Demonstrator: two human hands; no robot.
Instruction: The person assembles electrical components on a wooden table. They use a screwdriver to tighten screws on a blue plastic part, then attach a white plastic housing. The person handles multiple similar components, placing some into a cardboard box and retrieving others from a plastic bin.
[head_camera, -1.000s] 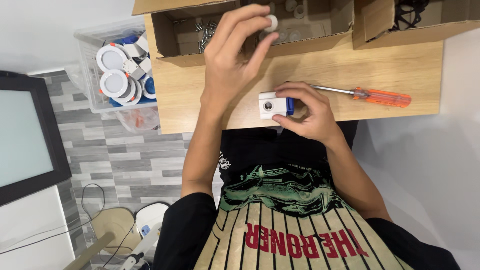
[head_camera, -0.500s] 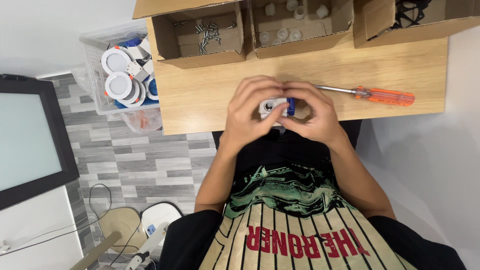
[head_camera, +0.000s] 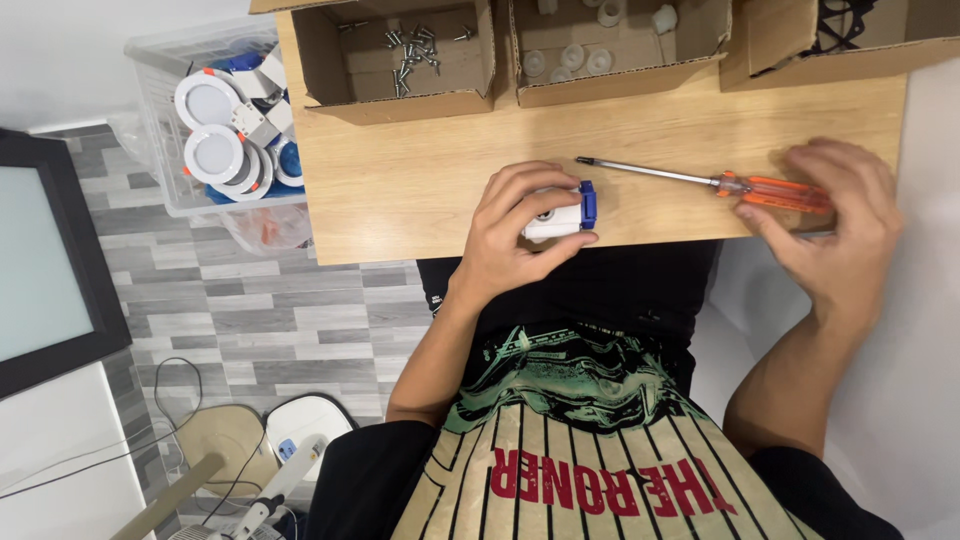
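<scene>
Wooden table (head_camera: 420, 190): light grain, top half of the head view, near edge facing the torso.

Clear plastic bin (head_camera: 165, 120): on the floor just beside the table's far-left corner; filled with round white light fittings (head_camera: 210, 152) and blue parts.

Cardboard box, left (head_camera: 400, 100): open, on the table's far edge; loose metal screws (head_camera: 410, 45) scattered inside.

Cardboard box, middle (head_camera: 620, 85): open, touching the left box's side; small white caps (head_camera: 573, 57) inside.

Cardboard box, right (head_camera: 900, 45): open, partly cut off by the frame; dark tangled contents, too unclear to name.

Right hand (head_camera: 835, 230): at the table's near-right corner, fingers loosely curled, fingertips resting on the screwdriver's handle; grip not closed around it.

Left hand (head_camera: 515, 235): at the table's near edge, centre; fingers and thumb clasped around the small white module, pressing it against the tabletop.

Screwdriver (head_camera: 700, 180): lying flat on the table, orange translucent handle to the right under the right hand's fingertips, thin metal shaft pointing left toward the module, tip near but apart from it.

Small white module (head_camera: 555, 220): boxy, white body with a blue end piece on its right, a dark round hole on its upper face; held in the left hand, near the table's front edge.
</scene>
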